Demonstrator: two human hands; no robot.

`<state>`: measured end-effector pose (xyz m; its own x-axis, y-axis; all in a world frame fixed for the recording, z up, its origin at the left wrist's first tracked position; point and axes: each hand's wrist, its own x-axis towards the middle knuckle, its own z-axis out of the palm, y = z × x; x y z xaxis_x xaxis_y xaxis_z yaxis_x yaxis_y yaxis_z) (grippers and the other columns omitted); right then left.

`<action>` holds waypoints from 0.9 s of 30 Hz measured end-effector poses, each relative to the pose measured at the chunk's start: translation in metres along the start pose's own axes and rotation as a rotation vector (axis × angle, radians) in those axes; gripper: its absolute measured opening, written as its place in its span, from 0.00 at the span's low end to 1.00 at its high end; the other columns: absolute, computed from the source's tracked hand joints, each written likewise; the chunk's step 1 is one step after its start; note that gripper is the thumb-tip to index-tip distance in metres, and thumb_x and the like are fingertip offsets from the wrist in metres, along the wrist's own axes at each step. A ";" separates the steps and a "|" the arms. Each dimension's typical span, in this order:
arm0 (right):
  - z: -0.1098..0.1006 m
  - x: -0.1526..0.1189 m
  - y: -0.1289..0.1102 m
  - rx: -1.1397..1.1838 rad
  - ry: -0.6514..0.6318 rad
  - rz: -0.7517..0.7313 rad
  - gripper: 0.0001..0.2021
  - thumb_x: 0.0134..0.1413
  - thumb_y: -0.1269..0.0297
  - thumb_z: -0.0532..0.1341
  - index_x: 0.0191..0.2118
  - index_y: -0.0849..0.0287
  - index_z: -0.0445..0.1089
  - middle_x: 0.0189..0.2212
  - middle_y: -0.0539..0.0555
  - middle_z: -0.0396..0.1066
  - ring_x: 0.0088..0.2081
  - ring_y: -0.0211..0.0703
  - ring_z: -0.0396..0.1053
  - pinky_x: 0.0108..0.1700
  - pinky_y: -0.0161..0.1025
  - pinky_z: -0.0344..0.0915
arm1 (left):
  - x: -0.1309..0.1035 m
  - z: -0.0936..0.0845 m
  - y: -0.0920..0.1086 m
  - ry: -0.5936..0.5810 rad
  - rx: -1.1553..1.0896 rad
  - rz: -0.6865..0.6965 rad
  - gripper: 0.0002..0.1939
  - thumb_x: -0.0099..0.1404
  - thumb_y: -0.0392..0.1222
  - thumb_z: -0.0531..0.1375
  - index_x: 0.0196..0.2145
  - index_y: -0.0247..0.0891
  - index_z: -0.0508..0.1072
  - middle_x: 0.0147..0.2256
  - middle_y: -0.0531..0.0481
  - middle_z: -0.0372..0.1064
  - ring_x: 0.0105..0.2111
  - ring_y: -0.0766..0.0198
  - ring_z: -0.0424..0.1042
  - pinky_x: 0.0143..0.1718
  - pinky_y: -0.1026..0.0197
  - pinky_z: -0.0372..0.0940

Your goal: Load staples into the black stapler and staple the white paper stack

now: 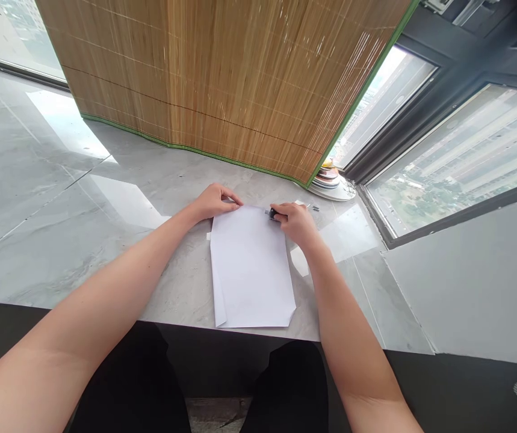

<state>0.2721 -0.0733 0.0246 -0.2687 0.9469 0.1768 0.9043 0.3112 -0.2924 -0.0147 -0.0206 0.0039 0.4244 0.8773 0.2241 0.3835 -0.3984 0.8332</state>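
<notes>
White sheets of paper (251, 270), possibly a folded stack, lie on the grey marble-look surface in front of me. A diagonal fold shows at their lower left, and the lower right corner is clipped or bent. My left hand (216, 201) is at the upper left corner, thumb and forefinger closed on the top edge. At the upper right corner, my right hand (298, 221) grips a small black tool (273, 213) with a metallic end over the paper. Its exact kind is too small to make out, and my fingers cover part of it.
A bamboo blind (222, 78) with green edging hangs beyond the paper. Stacked plates (333, 185) stand at the window corner. Small dark pieces (316, 208) lie right of my right hand. Windows (466, 156) flank the right side, and the counter's front edge runs just below the paper.
</notes>
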 end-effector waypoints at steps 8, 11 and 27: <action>-0.001 -0.001 -0.010 -0.132 -0.057 -0.024 0.18 0.65 0.75 0.58 0.50 0.51 0.82 0.46 0.57 0.82 0.50 0.56 0.75 0.52 0.47 0.63 | -0.001 0.000 0.002 0.003 -0.005 -0.017 0.12 0.57 0.47 0.68 0.37 0.41 0.88 0.34 0.48 0.83 0.35 0.57 0.76 0.36 0.59 0.67; -0.009 -0.006 0.007 -0.015 -0.014 -0.087 0.20 0.65 0.71 0.61 0.59 0.51 0.77 0.51 0.56 0.80 0.52 0.56 0.74 0.52 0.46 0.64 | -0.002 0.000 0.004 0.001 -0.005 -0.036 0.12 0.57 0.47 0.68 0.37 0.42 0.89 0.36 0.48 0.84 0.38 0.55 0.78 0.39 0.58 0.69; -0.021 -0.010 0.029 0.062 0.319 0.299 0.10 0.57 0.62 0.67 0.45 0.55 0.77 0.37 0.56 0.79 0.41 0.53 0.73 0.44 0.43 0.65 | 0.000 0.003 0.000 0.023 0.134 0.090 0.09 0.58 0.47 0.69 0.35 0.44 0.87 0.43 0.46 0.79 0.46 0.52 0.75 0.50 0.55 0.70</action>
<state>0.3078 -0.0750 0.0340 0.1263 0.9265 0.3545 0.9024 0.0411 -0.4289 -0.0120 -0.0213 0.0021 0.4439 0.8415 0.3078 0.4510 -0.5067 0.7348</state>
